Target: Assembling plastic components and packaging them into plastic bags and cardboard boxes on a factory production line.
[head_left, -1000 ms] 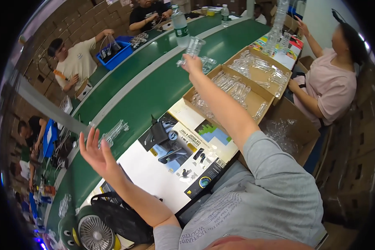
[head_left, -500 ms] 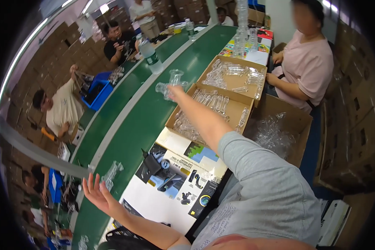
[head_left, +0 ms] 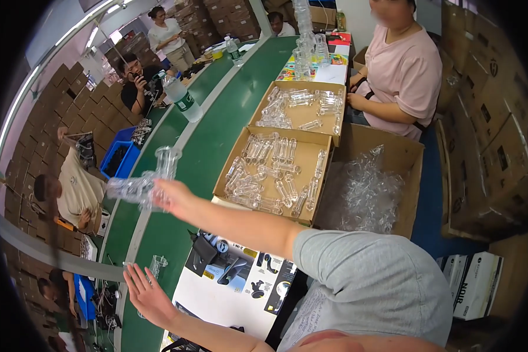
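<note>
My right hand [head_left: 175, 198] is stretched over the green belt [head_left: 217, 126], its fingers closed round a cluster of clear tube-shaped pieces with flared ends [head_left: 136, 189]. Part of the cluster is hidden by the fingers. Below it, my left hand [head_left: 151, 296] is open with fingers spread, holding nothing. A similar clear piece [head_left: 157, 267] lies on the belt just beyond the left fingers. Right of the right forearm sits a shallow cardboard tray [head_left: 308, 138] of clear tubes [head_left: 284, 149]; a second such tray [head_left: 339, 100] adjoins it farther off.
A large carton [head_left: 413, 170] of crumpled clear plastic stands right of the trays. Printed cardboard [head_left: 217, 287] lies before me. A water bottle [head_left: 183, 98] stands across the belt, near a blue bin [head_left: 121, 159]. A person in pink [head_left: 408, 70] sits at the right; several others work opposite.
My right hand has swung left and nearer with the clear pieces, from beside the trays to above my left hand. My left hand has lowered slightly, fingers still spread. The view has shifted.
</note>
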`<state>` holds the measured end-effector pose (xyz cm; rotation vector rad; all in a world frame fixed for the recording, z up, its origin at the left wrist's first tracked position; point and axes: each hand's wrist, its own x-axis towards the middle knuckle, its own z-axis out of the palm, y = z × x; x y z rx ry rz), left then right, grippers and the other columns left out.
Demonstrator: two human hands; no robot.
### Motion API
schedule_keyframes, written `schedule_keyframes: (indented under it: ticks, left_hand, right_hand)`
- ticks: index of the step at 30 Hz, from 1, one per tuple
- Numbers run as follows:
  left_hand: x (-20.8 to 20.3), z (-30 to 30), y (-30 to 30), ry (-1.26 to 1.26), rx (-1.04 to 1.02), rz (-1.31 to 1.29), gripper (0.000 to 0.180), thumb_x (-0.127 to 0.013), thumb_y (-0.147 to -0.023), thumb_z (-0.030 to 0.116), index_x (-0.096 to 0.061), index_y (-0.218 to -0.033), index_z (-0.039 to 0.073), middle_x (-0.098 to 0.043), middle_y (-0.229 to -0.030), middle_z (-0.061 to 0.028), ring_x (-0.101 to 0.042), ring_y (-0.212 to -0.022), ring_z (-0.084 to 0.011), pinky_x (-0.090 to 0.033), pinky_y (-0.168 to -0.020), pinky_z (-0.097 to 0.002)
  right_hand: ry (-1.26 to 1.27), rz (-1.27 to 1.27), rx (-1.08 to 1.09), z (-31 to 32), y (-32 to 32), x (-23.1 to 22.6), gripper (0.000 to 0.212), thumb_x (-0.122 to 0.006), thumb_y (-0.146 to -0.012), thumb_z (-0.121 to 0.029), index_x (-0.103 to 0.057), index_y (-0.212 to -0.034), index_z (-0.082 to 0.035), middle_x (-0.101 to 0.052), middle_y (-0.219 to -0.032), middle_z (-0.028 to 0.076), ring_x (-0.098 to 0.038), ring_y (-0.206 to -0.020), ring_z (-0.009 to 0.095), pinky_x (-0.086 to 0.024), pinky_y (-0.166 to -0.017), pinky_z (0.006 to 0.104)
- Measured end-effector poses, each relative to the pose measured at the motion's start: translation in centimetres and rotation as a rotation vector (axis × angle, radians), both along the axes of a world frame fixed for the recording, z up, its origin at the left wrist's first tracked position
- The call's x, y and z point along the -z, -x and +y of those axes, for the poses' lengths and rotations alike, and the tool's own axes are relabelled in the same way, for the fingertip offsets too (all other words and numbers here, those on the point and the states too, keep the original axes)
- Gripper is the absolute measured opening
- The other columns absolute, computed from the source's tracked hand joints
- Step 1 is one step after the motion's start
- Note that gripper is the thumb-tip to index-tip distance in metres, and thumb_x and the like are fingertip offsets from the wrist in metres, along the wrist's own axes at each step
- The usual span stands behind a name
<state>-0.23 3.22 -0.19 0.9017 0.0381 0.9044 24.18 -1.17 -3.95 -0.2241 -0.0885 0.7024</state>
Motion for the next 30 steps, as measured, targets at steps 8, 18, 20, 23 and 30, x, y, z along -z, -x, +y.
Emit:
schedule_keyframes:
  ticks: [8, 18, 20, 23, 30]
  left_hand:
    - [-1.0, -1.5, -0.4, 0.281, 0.1, -0.084, 0.054, -0.04, -0.092, 0.018, -0.018, -0.135, -0.006, -0.018, -0.143, -0.0209, -0.016, -0.135, -0.0306, -0.017, -0.11, -0.0458]
    - [0.5, 2.8, 2.6, 0.198, 0.231, -0.077, 0.036, -0.051, -0.088, 0.024, -0.045, -0.105, -0.008, -0.039, -0.122, -0.0236, -0.033, -0.121, -0.0327, -0.025, -0.106, -0.0415]
    - [0.6, 3.5, 3.0, 0.151, 0.282, -0.083, 0.036, -0.051, -0.088, 0.023, -0.044, -0.105, -0.008, -0.04, -0.121, -0.0248, -0.032, -0.121, -0.033, -0.024, -0.106, -0.0414]
    - [-0.2, 2.8, 3.6, 0.05, 0.245, -0.064, 0.044, -0.045, -0.092, 0.031, -0.044, -0.113, -0.007, -0.043, -0.122, -0.025, -0.034, -0.122, -0.0331, -0.023, -0.106, -0.0417]
    - [-5.4, -6.7, 0.8, 0.028, -0.25, 0.021, 0.068, -0.055, -0.079, 0.028, -0.029, -0.133, -0.006, -0.025, -0.141, -0.0234, -0.021, -0.129, -0.041, -0.016, -0.108, -0.0514]
  right_hand:
    - [0.022, -0.581, -0.022, -4.6, 8.7, -0.7, 0.051, -0.06, -0.085, -0.031, -0.039, -0.123, -0.003, -0.055, -0.106, 0.004, -0.057, -0.097, 0.014, -0.047, -0.079, 0.0268]
    - [0.028, -0.998, 0.108, -5.6, 12.4, -1.8, 0.048, -0.061, -0.084, -0.017, -0.043, -0.124, 0.002, -0.042, -0.099, 0.005, -0.048, -0.1, 0.014, -0.038, -0.089, 0.0273]
    - [0.011, -0.97, 0.101, -5.8, 12.7, -1.8, 0.048, -0.061, -0.083, -0.018, -0.044, -0.124, 0.002, -0.043, -0.099, 0.005, -0.048, -0.099, 0.013, -0.039, -0.088, 0.0274]
    - [-0.01, -0.952, 0.027, -6.1, 13.0, -2.5, 0.048, -0.062, -0.083, -0.018, -0.045, -0.123, 0.0, -0.043, -0.099, 0.006, -0.048, -0.096, 0.013, -0.04, -0.085, 0.0278]
    - [0.123, -1.184, 0.011, -7.5, 13.0, -3.5, 0.046, -0.063, -0.078, -0.014, -0.044, -0.116, 0.003, -0.047, -0.102, 0.009, -0.05, -0.099, 0.018, -0.04, -0.085, 0.0283]
